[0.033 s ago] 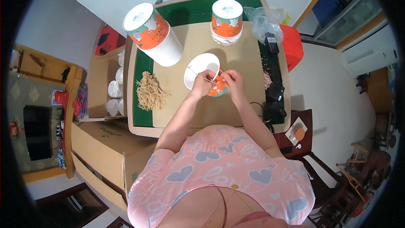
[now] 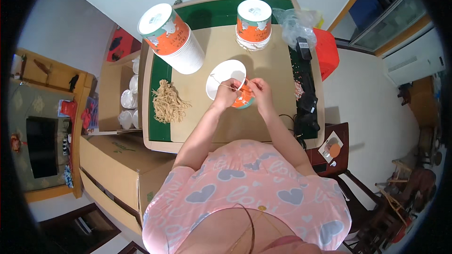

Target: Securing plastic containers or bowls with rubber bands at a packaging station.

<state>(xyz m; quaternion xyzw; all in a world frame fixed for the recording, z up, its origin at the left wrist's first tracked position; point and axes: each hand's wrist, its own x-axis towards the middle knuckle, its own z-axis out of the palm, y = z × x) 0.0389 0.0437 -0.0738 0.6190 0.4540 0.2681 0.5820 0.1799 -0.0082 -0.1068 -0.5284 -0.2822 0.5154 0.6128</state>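
Observation:
A paper cup [image 2: 218,83], white inside and orange with a green base band outside, lies tilted on the table before me, its mouth toward the far left. My left hand [image 2: 227,94] is closed at the near side of its rim, pinching a thin pale string [image 2: 228,86] whose end hangs across the cup's mouth. Against the cup's orange wall, my right hand [image 2: 260,94] pinches the string too, thumb and forefinger together. The fingertips partly hide where the string meets the cup. A heap of tan strings [image 2: 167,103] lies left of the cup.
A tall cup stack [image 2: 176,42] leans at the far left; a shorter stack [image 2: 253,26] stands at the back. Clear plastic bags [image 2: 296,21], black boxes [image 2: 303,49] and a cable line the right edge. Cardboard boxes [image 2: 117,160] stand left of the table [image 2: 202,129].

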